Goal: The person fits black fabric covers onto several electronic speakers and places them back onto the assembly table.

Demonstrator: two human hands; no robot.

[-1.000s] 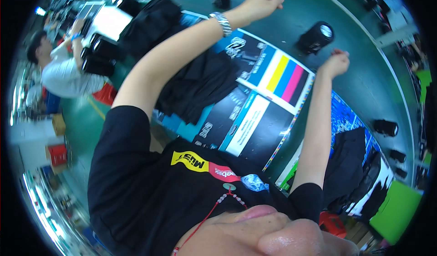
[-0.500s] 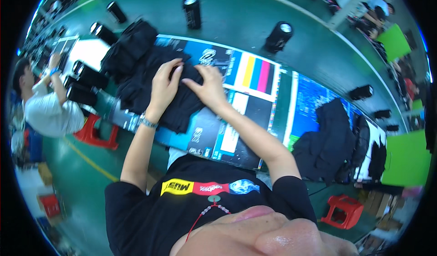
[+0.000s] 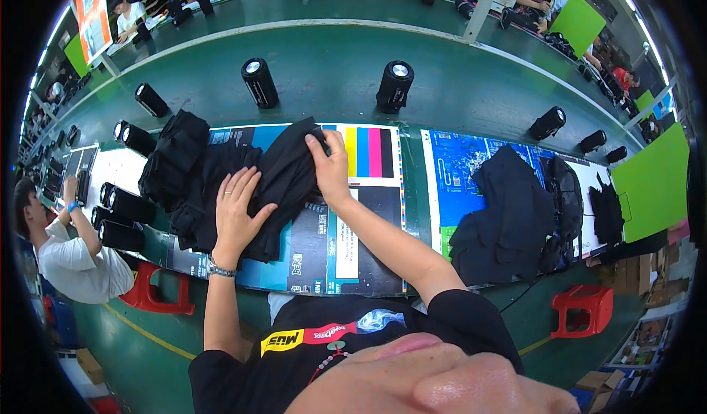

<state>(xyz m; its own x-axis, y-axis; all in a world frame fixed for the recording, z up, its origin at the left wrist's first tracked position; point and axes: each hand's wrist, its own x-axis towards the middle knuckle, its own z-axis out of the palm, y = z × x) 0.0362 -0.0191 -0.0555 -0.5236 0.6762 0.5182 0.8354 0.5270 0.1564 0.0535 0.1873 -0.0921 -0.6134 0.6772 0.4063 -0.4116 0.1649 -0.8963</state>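
Over the printed boards in front of me lies a heap of black cloth pieces [image 3: 193, 193]. My left hand [image 3: 239, 211] rests on it with its fingers spread and flat. A longer black cloth piece [image 3: 283, 167] stretches up and to the right from the heap. Its upper right end is pinched between the thumb and fingers of my right hand [image 3: 332, 170]. A bulkier bundle of black cloth [image 3: 177, 156] sits just left of the heap. What lies under the cloth is hidden.
Black cylindrical speakers [image 3: 259, 83] stand along the green conveyor belt [image 3: 331, 53]; several more speakers [image 3: 121, 234] lie at left. At right is another black cloth pile [image 3: 508, 215]. A co-worker [image 3: 81, 259] sits at left. Red stools [image 3: 582, 311] stand on the floor.
My view has tilted up toward the belt. My hands have moved apart, and my right hand has taken hold of a cloth end, drawing it up and right. The left hand has flattened out.
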